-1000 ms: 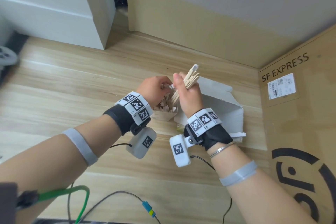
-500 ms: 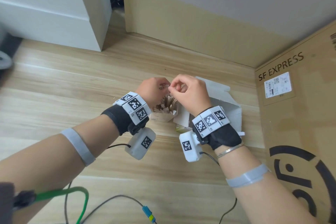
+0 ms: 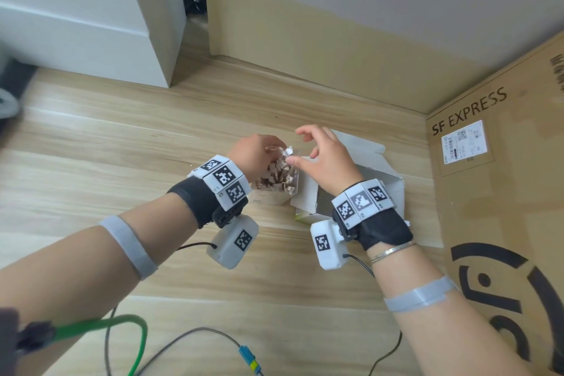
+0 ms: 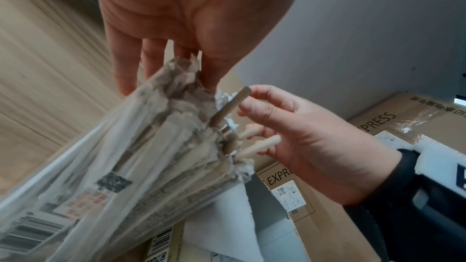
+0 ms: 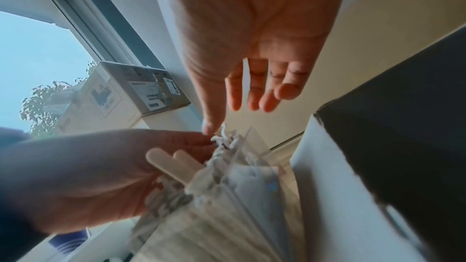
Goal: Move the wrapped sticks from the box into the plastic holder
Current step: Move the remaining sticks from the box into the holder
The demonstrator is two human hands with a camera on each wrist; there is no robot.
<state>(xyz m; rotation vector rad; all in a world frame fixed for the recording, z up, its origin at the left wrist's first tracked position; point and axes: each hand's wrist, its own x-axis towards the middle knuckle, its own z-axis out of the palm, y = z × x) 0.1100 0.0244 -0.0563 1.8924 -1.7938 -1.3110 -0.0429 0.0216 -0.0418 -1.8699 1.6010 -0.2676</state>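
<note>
A clear plastic holder (image 3: 272, 198) stands on the wooden surface, packed with paper-wrapped sticks (image 3: 276, 175); a few bare wooden stick ends (image 4: 262, 142) poke out among them. My left hand (image 3: 268, 146) reaches over the holder, straight fingers (image 4: 126, 61) touching the torn paper tops. My right hand (image 3: 302, 145) hovers just right of the holder with fingers spread and nothing held, its thumb tip (image 5: 209, 127) at the wrappers. The open white box (image 3: 370, 175) lies right of the holder, under my right wrist.
A large brown SF EXPRESS carton (image 3: 488, 192) walls off the right side. A white cabinet (image 3: 91, 24) stands at the back left, the wall behind. A green cable (image 3: 122, 327) and a grey one (image 3: 213, 333) lie on the near surface.
A second ago my right hand held a bundle of sticks up over the holder. It lowered them in and has now let go and spread open. My left hand stayed at the holder.
</note>
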